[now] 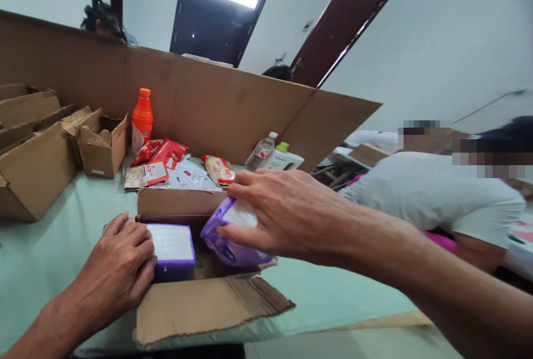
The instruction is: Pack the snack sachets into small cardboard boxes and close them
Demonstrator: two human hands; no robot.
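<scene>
My right hand (270, 212) is closed on a purple and white soft pack (233, 251), which looks like tissues. The pack sits tilted at the right end of an open cardboard box (200, 306). A similar purple pack (172, 245) lies inside the box on the left, white face up. My left hand (129, 253) is closed over the box's left edge, its fingers bent beside that inner pack. What lies under the left fingers is partly hidden. The box's front flap folds outward towards me.
Behind the box lie red food packets (166, 151), white sachets (187, 173) and a bread-like packet (219, 169). An orange bottle (142, 117), a clear bottle (261, 151) and a white jug (285, 159) stand by a cardboard partition (225, 106). Cardboard boxes (41, 165) stand left; people (428, 198) are at right.
</scene>
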